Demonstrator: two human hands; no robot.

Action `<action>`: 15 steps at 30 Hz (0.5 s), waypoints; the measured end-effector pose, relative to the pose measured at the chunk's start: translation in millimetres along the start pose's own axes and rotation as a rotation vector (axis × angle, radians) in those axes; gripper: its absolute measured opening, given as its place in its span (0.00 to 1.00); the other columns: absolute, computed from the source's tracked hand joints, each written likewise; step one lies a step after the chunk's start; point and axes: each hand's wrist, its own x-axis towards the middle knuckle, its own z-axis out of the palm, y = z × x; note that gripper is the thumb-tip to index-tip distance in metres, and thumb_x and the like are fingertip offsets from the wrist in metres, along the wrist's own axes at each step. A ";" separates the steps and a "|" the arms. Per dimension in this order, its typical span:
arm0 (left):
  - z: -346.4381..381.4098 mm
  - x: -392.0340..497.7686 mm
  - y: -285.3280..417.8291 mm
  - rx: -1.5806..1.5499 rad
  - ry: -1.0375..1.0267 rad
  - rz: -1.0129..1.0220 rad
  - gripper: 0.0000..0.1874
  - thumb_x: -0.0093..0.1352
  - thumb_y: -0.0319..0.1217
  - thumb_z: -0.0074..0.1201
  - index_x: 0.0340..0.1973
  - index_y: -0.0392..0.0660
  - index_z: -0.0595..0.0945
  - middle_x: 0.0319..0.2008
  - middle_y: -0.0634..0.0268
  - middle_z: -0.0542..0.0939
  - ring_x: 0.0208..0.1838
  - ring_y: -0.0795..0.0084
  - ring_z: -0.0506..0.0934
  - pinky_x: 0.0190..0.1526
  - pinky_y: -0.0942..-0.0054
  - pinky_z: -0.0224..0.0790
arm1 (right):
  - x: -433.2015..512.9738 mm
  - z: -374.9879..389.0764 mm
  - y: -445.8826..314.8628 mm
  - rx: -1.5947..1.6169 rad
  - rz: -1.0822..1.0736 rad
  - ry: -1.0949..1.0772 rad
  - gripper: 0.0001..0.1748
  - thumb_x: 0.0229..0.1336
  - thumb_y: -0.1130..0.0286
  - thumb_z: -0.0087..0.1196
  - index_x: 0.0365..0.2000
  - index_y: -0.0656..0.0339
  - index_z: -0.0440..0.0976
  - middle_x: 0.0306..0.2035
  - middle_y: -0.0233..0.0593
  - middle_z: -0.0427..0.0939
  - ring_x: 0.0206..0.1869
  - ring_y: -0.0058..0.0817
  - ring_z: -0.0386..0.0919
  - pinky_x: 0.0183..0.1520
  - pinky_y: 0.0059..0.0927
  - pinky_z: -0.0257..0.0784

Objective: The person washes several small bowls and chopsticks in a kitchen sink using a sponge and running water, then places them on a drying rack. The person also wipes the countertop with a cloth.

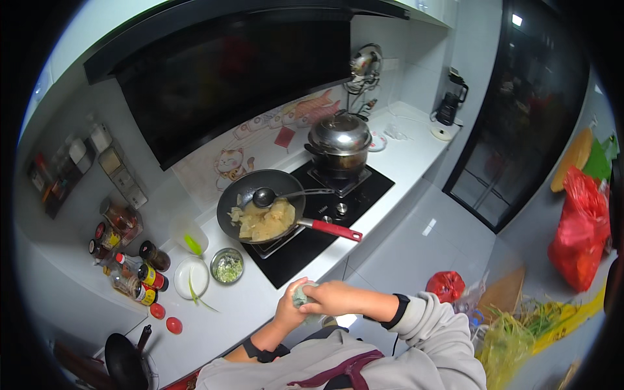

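Both hands meet in front of my body, just off the worktop's front edge. My left hand (288,308) and my right hand (336,298) grip a crumpled greenish-grey cloth (301,295) between them; the fingers hide part of it. Beyond them, a wok (234,185) with pale, flat pieces of food (267,222) stands on the black gas hob (312,253). A metal ladle (263,197) rests in the wok, and its red handle (336,229) points right. Left of the hob are a metal bowl of chopped greens (227,266) and a white plate (184,279) with a green stalk.
A lidded steel pot (340,141) stands on the rear burner. Sauce bottles and jars (152,277) and two red tomato-like pieces (174,325) are at the left. A black frying pan (124,360) is lower left. Red bags (580,239) and leafy greens (536,312) lie right.
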 end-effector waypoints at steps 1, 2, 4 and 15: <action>-1.3 11.3 -3.1 0.112 -0.016 0.045 0.32 0.50 0.29 0.61 0.49 0.44 0.65 0.46 0.57 0.72 0.48 0.59 0.72 0.48 0.69 0.65 | 5.9 -20.0 -8.5 -0.290 0.001 -0.020 0.21 0.52 0.52 0.48 0.30 0.62 0.71 0.22 0.44 0.73 0.34 0.37 0.74 0.47 0.40 0.63; -2.0 27.3 -4.4 0.206 -0.050 -0.008 0.32 0.51 0.32 0.61 0.50 0.44 0.65 0.48 0.57 0.71 0.49 0.58 0.71 0.49 0.69 0.64 | 13.0 -46.1 -16.0 -0.518 -0.030 -0.004 0.17 0.48 0.55 0.50 0.26 0.61 0.70 0.19 0.41 0.73 0.31 0.37 0.74 0.50 0.43 0.62; -2.7 53.9 -5.1 0.157 -0.149 -0.158 0.31 0.52 0.34 0.60 0.50 0.43 0.67 0.46 0.56 0.72 0.49 0.61 0.72 0.48 0.70 0.64 | 28.1 -103.7 -26.1 -0.545 -0.370 0.465 0.16 0.43 0.58 0.55 0.29 0.60 0.70 0.36 0.45 0.73 0.45 0.40 0.70 0.54 0.50 0.57; -15.0 42.2 -11.8 -0.140 0.401 -0.253 0.32 0.53 0.24 0.58 0.53 0.39 0.62 0.44 0.57 0.72 0.45 0.68 0.72 0.47 0.71 0.65 | 159.5 -442.4 -101.0 -0.760 -0.919 1.466 0.16 0.48 0.60 0.53 0.38 0.55 0.70 0.32 0.41 0.73 0.34 0.37 0.72 0.40 0.34 0.65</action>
